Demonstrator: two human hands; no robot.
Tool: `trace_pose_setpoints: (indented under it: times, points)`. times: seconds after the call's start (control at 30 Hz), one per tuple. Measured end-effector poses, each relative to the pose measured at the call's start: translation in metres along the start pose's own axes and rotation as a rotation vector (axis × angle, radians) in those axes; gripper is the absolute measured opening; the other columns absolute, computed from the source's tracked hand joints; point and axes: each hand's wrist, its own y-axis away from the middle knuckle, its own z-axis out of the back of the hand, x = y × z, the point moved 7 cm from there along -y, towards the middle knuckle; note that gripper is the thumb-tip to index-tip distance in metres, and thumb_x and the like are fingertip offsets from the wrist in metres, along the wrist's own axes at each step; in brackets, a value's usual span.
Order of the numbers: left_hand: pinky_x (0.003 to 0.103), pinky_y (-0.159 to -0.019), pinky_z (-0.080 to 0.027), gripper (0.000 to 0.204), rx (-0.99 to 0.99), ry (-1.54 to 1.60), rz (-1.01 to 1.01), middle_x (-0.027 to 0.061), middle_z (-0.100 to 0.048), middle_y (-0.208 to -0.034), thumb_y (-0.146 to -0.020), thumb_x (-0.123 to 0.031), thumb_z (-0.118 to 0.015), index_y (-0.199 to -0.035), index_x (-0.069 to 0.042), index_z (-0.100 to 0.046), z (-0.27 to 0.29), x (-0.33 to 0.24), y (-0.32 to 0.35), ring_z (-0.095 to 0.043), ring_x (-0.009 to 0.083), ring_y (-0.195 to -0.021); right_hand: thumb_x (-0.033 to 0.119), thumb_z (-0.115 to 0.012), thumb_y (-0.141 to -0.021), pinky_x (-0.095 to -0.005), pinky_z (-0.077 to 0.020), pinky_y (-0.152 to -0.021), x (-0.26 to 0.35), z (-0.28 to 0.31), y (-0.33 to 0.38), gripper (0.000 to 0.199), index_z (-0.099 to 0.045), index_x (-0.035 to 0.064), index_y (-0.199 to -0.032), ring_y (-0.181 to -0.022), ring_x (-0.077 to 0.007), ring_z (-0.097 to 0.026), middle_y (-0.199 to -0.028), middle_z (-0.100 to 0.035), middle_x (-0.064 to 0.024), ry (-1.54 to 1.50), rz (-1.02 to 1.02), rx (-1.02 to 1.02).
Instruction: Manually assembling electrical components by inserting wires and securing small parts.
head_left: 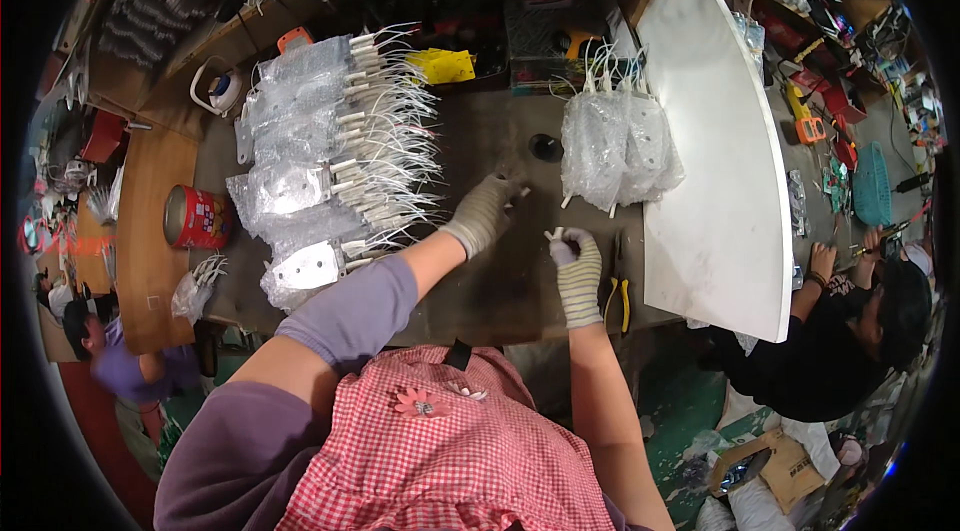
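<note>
from my feed the right hand has its fingers pinched on a small white connector just above the bench, left hand fingers loosely apart beside it, and those thick gloves could easily fumble it.

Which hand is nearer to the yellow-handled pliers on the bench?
Right. The right hand, gloved and pinching a small white part, sits just left of the pliers. The left hand is farther left, up the bench.
</note>
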Motion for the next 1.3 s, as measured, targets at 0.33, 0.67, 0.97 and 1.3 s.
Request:
trace_pose_setpoints:
  times: [0.33,0.67,0.97,1.3]
  points:
    - [0.044,-0.083,-0.053,0.042,0.437,-0.993,-0.382,0.0148,-0.061,-0.108,-0.074,-0.010,-0.071,-0.115,-0.011,-0.063,-0.096,-0.158,0.044,-0.061,0.0344,-0.102,0.039,-0.046,-0.096,-0.0478,-0.0496,-0.094,-0.039,-0.033,0.007,0.036,-0.064,0.0108,-0.108,-0.103,-0.0273,-0.064,-0.109,-0.068,-0.0095,-1.687,-0.494,0.015]
    - [0.044,-0.088,-0.053,0.037,-0.091,-1.159,-0.200,0.0147,-0.060,-0.116,-0.077,-0.018,-0.072,-0.112,-0.011,-0.064,-0.022,-0.089,-0.089,-0.059,0.0327,-0.111,0.027,-0.060,-0.096,-0.0297,-0.0433,-0.049,-0.026,0.033,-0.001,0.017,-0.064,0.0096,-0.095,-0.061,-0.0144,-0.057,-0.077,-0.062,-0.0043,-0.699,-0.538,-0.154]
    - [0.046,-0.089,-0.051,0.040,-0.553,-1.034,-0.145,0.0197,-0.062,-0.110,-0.071,-0.004,-0.075,-0.110,-0.008,-0.065,0.074,-0.159,-0.123,-0.061,0.0387,-0.101,0.026,-0.067,-0.087,-0.0477,-0.0532,-0.074,0.040,0.089,-0.055,0.022,-0.067,0.0073,-0.097,-0.086,-0.0353,-0.067,-0.090,-0.068,-0.0152,0.883,-0.158,-0.364]
    - [0.039,-0.080,-0.058,0.024,0.208,-1.155,0.127,0.0138,-0.073,-0.097,-0.079,-0.025,-0.070,-0.099,-0.011,-0.075,-0.051,-0.091,-0.066,-0.071,0.0309,-0.093,0.032,-0.074,-0.081,-0.0457,-0.0551,-0.072,0.016,0.085,-0.074,0.024,-0.069,0.0093,-0.087,-0.085,-0.0329,-0.069,-0.089,-0.070,-0.0130,1.084,-0.324,-0.219]
